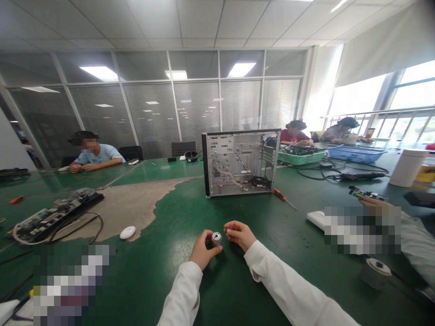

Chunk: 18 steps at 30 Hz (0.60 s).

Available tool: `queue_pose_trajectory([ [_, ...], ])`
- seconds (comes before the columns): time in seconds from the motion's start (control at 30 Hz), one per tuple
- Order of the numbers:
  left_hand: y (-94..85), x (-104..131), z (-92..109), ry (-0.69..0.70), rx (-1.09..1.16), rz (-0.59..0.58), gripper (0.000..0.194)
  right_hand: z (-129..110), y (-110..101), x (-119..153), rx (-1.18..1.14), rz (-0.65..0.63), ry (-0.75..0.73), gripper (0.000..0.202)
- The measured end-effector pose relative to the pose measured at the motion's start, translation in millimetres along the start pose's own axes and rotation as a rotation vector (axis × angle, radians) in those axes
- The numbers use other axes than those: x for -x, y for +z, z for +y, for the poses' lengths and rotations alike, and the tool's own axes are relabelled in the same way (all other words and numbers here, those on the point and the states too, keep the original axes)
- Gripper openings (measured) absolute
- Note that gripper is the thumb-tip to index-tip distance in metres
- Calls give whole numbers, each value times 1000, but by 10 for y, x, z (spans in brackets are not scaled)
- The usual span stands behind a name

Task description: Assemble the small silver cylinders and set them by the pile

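– In the left hand (204, 250), what's that?

– A metal cylinder (216, 240), gripped between thumb and fingers, its top facing up and showing dark holes. Whether it is lifted off the table (176, 213), I can't tell.

– And the right hand (239, 236)?

– Pinching a tiny piece (225, 228) at its fingertips, just beside the cylinder but apart from it. Too small to identify.

– So how far along is this?

– Partway, I'd judge: piece and cylinder are separate, and both hands are busy with them. Which way the work runs, one moment doesn't tell me.

– What's past the fingertips?

– The case (243, 159), ahead of both hands, its near side open. Inside are cables (234, 179) and a black fan (258, 181); no mainboard shows there. A screwdriver (280, 195) lies by its right end, in neither hand.

– And farther off?

– Ahead and to the right of the right hand, a green basket (301, 159) holds what look like boards (302, 150). Right of that is a blue basket (360, 155); its contents I can't make out.
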<state>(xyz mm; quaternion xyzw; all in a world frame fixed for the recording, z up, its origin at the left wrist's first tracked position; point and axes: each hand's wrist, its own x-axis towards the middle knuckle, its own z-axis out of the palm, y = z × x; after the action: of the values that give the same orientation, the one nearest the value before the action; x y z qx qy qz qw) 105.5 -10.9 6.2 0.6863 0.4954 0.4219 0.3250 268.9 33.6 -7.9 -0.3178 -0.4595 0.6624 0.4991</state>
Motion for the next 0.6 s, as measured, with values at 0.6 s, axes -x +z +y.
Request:
queue_pose_trajectory([
  [0.6,-2,6,28,0,-2,5,28,11,-50,30,1134,-97,-377,18],
])
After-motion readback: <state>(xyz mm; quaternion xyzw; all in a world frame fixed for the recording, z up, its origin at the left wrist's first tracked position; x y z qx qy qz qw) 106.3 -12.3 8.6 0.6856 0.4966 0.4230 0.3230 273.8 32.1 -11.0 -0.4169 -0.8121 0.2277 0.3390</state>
